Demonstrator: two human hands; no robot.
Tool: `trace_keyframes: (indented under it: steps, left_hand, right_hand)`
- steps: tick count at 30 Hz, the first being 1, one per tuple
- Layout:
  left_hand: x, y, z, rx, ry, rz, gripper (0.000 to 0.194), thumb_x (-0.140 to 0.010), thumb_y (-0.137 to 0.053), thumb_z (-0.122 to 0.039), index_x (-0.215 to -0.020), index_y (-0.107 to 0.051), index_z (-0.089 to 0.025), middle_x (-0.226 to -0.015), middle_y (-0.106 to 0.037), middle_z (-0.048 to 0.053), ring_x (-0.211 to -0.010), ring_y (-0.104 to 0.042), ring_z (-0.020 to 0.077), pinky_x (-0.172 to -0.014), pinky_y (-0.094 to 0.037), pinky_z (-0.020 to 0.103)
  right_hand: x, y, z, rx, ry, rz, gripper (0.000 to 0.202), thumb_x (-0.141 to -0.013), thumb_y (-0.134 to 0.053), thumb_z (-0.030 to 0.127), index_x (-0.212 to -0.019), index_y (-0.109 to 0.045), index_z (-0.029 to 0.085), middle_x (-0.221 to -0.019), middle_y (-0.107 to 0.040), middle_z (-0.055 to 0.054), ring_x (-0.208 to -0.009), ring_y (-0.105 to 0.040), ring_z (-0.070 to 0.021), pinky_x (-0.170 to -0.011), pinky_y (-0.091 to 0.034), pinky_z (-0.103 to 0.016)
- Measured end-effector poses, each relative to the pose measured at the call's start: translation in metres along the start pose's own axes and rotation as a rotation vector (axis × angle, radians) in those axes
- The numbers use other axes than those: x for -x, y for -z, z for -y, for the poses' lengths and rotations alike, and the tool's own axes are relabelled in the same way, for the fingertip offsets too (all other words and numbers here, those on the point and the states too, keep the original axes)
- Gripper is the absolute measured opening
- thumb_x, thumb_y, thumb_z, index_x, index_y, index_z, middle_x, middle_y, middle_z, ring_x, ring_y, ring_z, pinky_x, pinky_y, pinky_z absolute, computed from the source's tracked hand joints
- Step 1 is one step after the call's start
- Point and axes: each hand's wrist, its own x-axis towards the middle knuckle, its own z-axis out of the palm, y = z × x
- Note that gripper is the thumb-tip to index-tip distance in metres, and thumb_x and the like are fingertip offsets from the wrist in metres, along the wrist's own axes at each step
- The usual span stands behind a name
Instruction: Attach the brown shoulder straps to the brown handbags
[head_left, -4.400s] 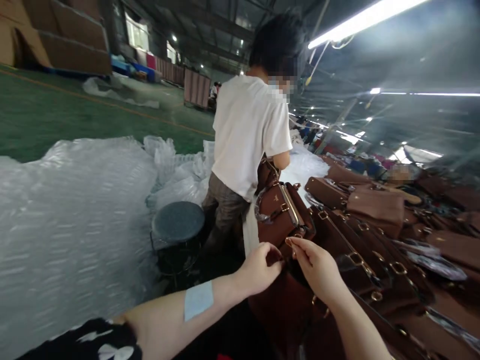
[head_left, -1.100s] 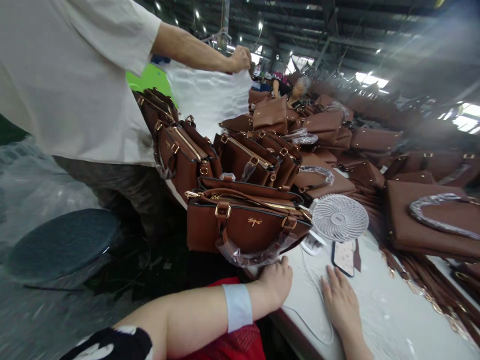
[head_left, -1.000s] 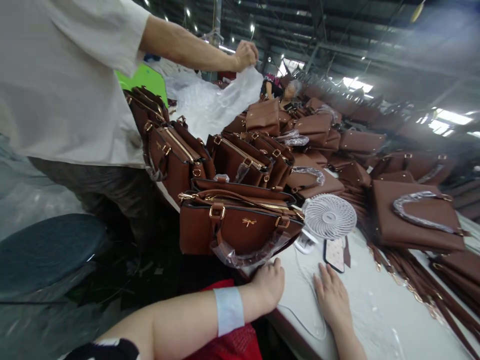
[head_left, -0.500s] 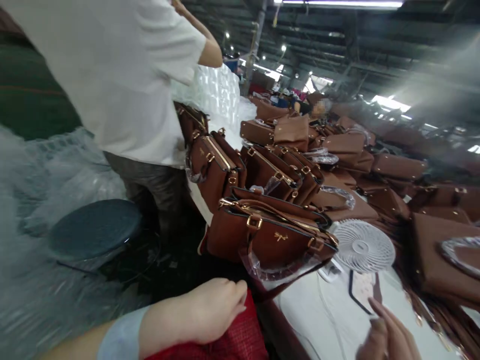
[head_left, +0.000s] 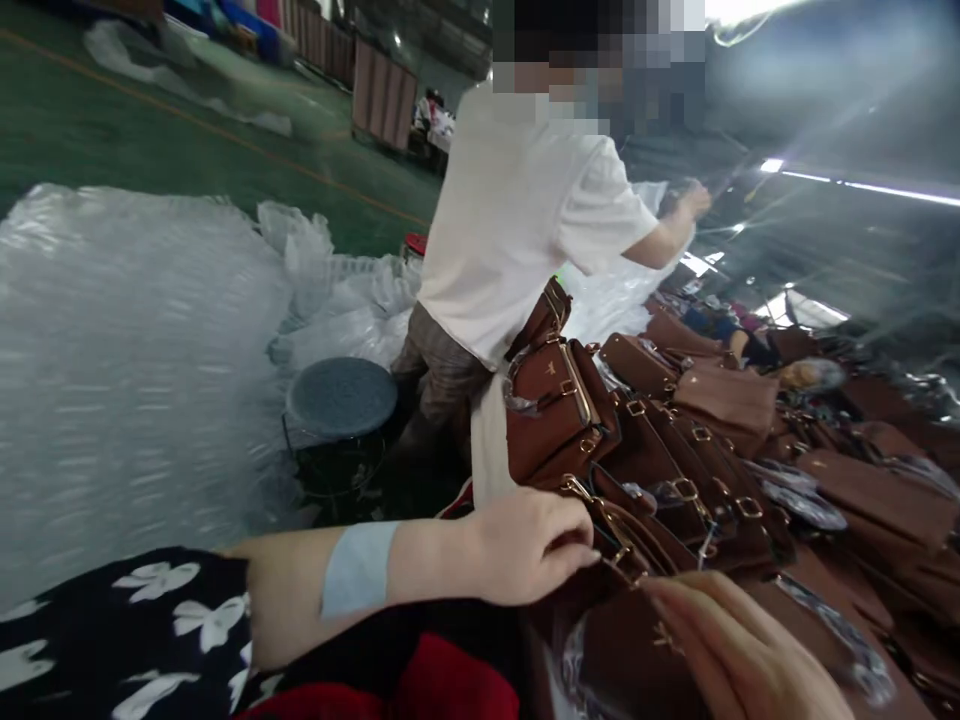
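My left hand (head_left: 529, 545) is closed, fingers curled, beside the top edge of the nearest brown handbag (head_left: 615, 650); its fingertips touch or hover just over the bag, and anything pinched there is too small to make out. A pale blue band wraps the left wrist. My right hand (head_left: 739, 650) lies over the front of the same bag, fingers extended and close together, with nothing visible in them. This bag has a gold bow emblem, gold buckles and plastic-wrapped handles. Behind it, another brown handbag (head_left: 544, 420) stands upright.
A person in a white shirt (head_left: 502, 220) stands ahead, holding up clear plastic. Piles of brown bags (head_left: 727, 400) cover the right side. A round blue-grey stool (head_left: 343, 398) stands left of centre, beside a large heap of bubble wrap (head_left: 142, 390).
The view has swung left. My left hand has moved from above the red cloth to the nearest bag's top, and my right hand has come over that bag's front.
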Motion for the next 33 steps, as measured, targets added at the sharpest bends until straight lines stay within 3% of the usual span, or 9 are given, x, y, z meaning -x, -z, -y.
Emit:
trace_keyframes:
  steps: [3, 6, 10, 17, 20, 23, 26, 29, 33]
  left_hand:
    - [-0.017, 0.006, 0.013, -0.164, 0.025, -0.216, 0.017, -0.093, -0.052, -0.025, -0.095, -0.066, -0.016, -0.094, -0.066, 0.005, -0.086, -0.062, 0.0168, -0.079, -0.048, 0.028]
    - [-0.030, 0.006, 0.019, -0.232, 0.051, -0.220, 0.018, -0.089, -0.055, -0.025, -0.089, -0.072, -0.017, -0.091, -0.064, 0.005, -0.083, -0.062, 0.0175, -0.076, -0.050, 0.029]
    - [-0.037, -0.003, 0.021, -0.242, 0.093, -0.162, 0.022, -0.087, -0.056, -0.025, -0.088, -0.076, -0.018, -0.093, -0.066, 0.008, -0.085, -0.063, 0.0207, -0.078, -0.051, 0.032]
    - [-0.044, -0.008, 0.017, -0.159, 0.228, -0.077, 0.029, -0.088, -0.051, -0.027, -0.091, -0.078, -0.019, -0.088, -0.074, 0.008, -0.085, -0.068, 0.0221, -0.076, -0.051, 0.030]
    - [-0.047, -0.007, 0.014, -0.155, 0.290, -0.042, 0.031, -0.088, -0.049, -0.028, -0.088, -0.079, -0.019, -0.081, -0.074, 0.008, -0.077, -0.067, 0.0210, -0.067, -0.048, 0.028]
    - [-0.053, -0.007, 0.016, -0.090, 0.345, -0.013, 0.028, -0.084, -0.056, -0.038, -0.089, -0.079, -0.022, -0.072, -0.072, 0.005, -0.066, -0.063, 0.0182, -0.056, -0.041, 0.026]
    - [-0.058, -0.009, 0.023, 0.024, 0.338, -0.002, 0.023, -0.077, -0.064, -0.036, -0.086, -0.079, -0.021, -0.064, -0.067, 0.001, -0.059, -0.058, 0.0139, -0.052, -0.037, 0.024]
    - [-0.061, -0.010, 0.030, 0.261, 0.365, -0.066, 0.020, -0.076, -0.065, -0.029, -0.085, -0.077, -0.015, -0.060, -0.062, -0.001, -0.053, -0.051, 0.0097, -0.052, -0.036, 0.021]
    - [-0.063, -0.012, 0.036, 0.607, 0.432, -0.225, 0.022, -0.079, -0.065, -0.028, -0.089, -0.074, -0.010, -0.070, -0.066, 0.000, -0.059, -0.052, 0.0087, -0.056, -0.039, 0.020]
  right_hand:
    - [-0.036, 0.012, -0.033, -0.021, -0.137, 0.067, 0.031, -0.095, -0.045, 0.044, -0.097, -0.073, 0.031, -0.094, -0.072, -0.003, -0.079, -0.071, -0.0173, -0.069, -0.057, -0.023]
    - [-0.065, 0.007, -0.059, -0.086, -0.233, 0.193, 0.033, -0.093, -0.046, 0.046, -0.092, -0.074, 0.028, -0.094, -0.071, -0.005, -0.086, -0.068, -0.0210, -0.077, -0.055, -0.030]
    - [-0.087, -0.005, -0.073, -0.118, -0.248, 0.333, 0.030, -0.092, -0.044, 0.040, -0.092, -0.071, 0.025, -0.095, -0.070, -0.006, -0.088, -0.065, -0.0224, -0.081, -0.051, -0.034]
    - [-0.098, -0.016, -0.075, -0.146, -0.188, 0.498, 0.030, -0.092, -0.043, 0.034, -0.094, -0.071, 0.025, -0.096, -0.070, -0.005, -0.089, -0.064, -0.0217, -0.080, -0.050, -0.033]
    - [-0.102, -0.020, -0.070, -0.154, -0.174, 0.530, 0.031, -0.092, -0.043, 0.031, -0.099, -0.073, 0.026, -0.099, -0.071, -0.004, -0.091, -0.065, -0.0212, -0.085, -0.049, -0.032]
    - [-0.105, -0.022, -0.060, -0.170, -0.166, 0.567, 0.031, -0.092, -0.044, 0.029, -0.101, -0.074, 0.027, -0.098, -0.071, -0.003, -0.090, -0.065, -0.0207, -0.084, -0.049, -0.031]
    - [-0.107, -0.023, -0.050, -0.182, -0.172, 0.555, 0.031, -0.091, -0.045, 0.028, -0.098, -0.075, 0.025, -0.094, -0.071, -0.003, -0.089, -0.065, -0.0210, -0.082, -0.049, -0.032]
    - [-0.104, -0.023, -0.044, -0.263, -0.265, 0.461, 0.031, -0.091, -0.045, 0.032, -0.102, -0.073, 0.022, -0.098, -0.072, -0.005, -0.093, -0.066, -0.0214, -0.085, -0.049, -0.032]
    - [-0.099, -0.025, -0.039, -0.435, -0.372, 0.414, 0.034, -0.090, -0.050, 0.042, -0.104, -0.071, 0.020, -0.100, -0.072, -0.006, -0.095, -0.066, -0.0215, -0.085, -0.049, -0.030]
